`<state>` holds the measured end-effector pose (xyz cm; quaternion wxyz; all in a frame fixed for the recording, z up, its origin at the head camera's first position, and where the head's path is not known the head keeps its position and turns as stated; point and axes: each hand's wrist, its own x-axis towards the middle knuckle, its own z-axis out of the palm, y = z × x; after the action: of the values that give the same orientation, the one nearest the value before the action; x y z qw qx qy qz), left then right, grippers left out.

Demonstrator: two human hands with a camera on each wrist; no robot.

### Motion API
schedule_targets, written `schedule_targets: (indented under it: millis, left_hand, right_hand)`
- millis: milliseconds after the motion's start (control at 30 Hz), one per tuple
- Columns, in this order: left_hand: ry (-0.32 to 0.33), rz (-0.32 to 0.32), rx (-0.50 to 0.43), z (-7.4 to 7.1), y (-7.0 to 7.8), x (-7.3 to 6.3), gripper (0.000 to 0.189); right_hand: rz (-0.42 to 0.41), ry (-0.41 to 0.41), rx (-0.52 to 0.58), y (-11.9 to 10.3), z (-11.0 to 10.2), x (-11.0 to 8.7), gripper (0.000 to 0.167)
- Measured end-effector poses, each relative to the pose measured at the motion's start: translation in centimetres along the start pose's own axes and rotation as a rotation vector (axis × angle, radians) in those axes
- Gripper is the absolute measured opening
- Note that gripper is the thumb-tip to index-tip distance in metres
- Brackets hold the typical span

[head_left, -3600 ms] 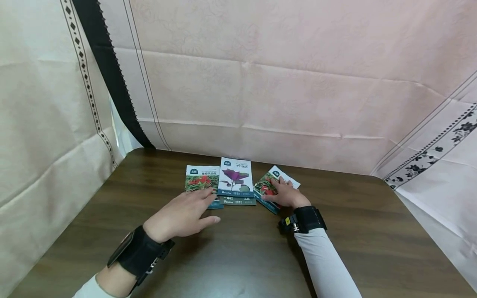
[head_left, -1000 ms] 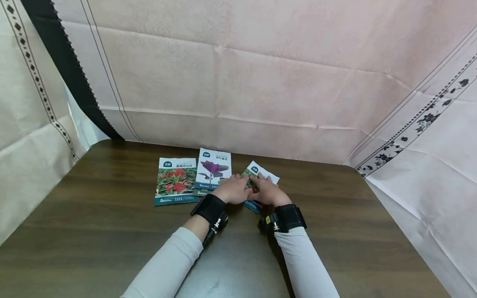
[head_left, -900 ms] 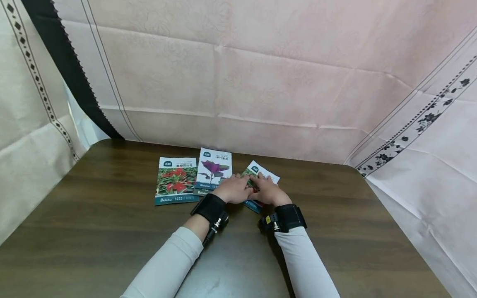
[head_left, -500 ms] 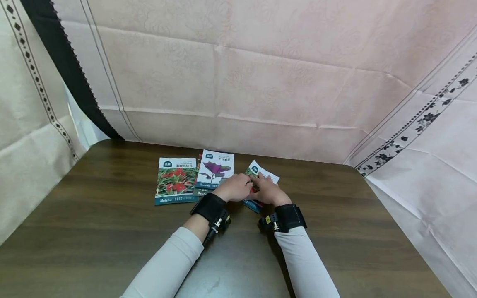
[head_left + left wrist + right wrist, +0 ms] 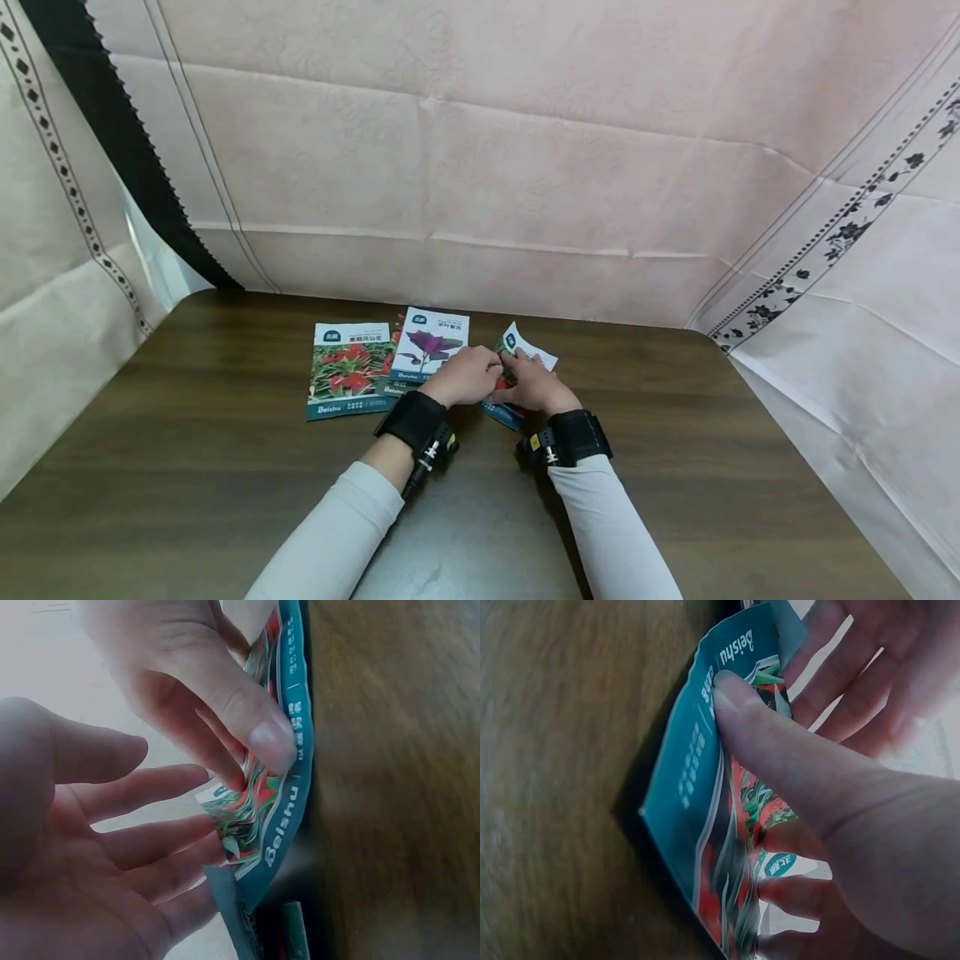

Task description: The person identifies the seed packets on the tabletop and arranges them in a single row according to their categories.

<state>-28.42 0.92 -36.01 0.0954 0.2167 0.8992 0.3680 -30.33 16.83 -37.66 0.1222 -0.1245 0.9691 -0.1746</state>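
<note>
In the head view, a seed packet with red flowers lies tilted under both hands. My right hand rests on it; in the right wrist view the thumb presses its teal strip and the fingers touch its buckled picture side. My left hand is close beside; in the left wrist view its fingers are fairly straight at the packet's corner, thumb apart. Left of the hands, a purple-flower seed packet overlaps other packets. Another red-flower seed packet lies flat farthest left.
Packets and hands are on a dark brown wooden table. Pale patterned cloth hangs behind its far edge, with more cloth on both sides. Each wrist wears a black strap with a small device.
My left hand has left the leftmost packet and come over beside the right hand. The purple-flower packet has shifted slightly right, showing a red-printed edge beneath. My right hand stays on its packet.
</note>
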Motion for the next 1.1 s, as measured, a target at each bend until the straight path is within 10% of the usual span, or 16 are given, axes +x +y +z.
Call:
schedule_targets:
  millis: [467,1100]
  left_hand:
    - [0.034,0.076,0.07,0.0,1.1,-0.3,0.029]
    - [0.083,-0.04,0.011,-0.7,0.2,-0.2,0.04]
  right_hand:
    - [0.006,0.017,0.008,-0.3,-0.2,0.0,0.089]
    - [0.028,0.025,0.164,0.1,-1.0,-0.7,0.097]
